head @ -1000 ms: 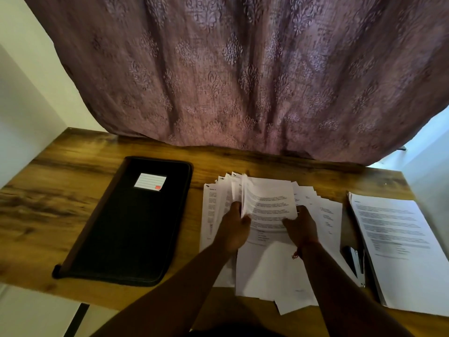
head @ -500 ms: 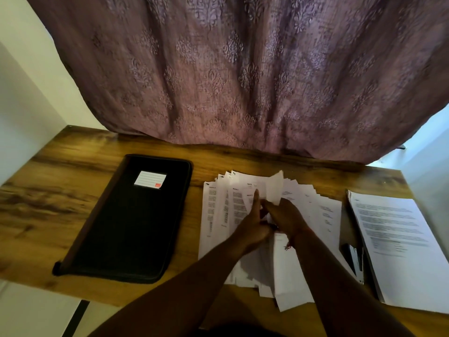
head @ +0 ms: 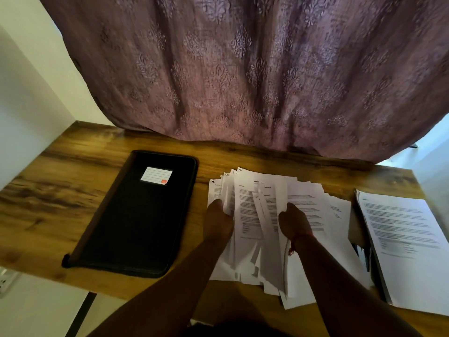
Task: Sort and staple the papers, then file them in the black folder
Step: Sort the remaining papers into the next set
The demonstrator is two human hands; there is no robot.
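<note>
A fan of loose printed papers lies spread across the middle of the wooden desk. My left hand grips the sheets at the fan's left side, its thumb tucked among them. My right hand holds sheets at the right side, with fingers curled onto a printed page. The black folder lies closed and flat to the left, a white label near its top. A dark stapler shows partly between the fan and a neat paper stack on the right.
A purple patterned curtain hangs over the desk's back edge. White walls flank both sides. A wall socket sits below the desk's front left edge. Bare wood shows left of the folder and behind the papers.
Half a second ago my hands met at the middle of the fan with a sheet lifted. They have moved apart, and the sheets lie spread wider between them.
</note>
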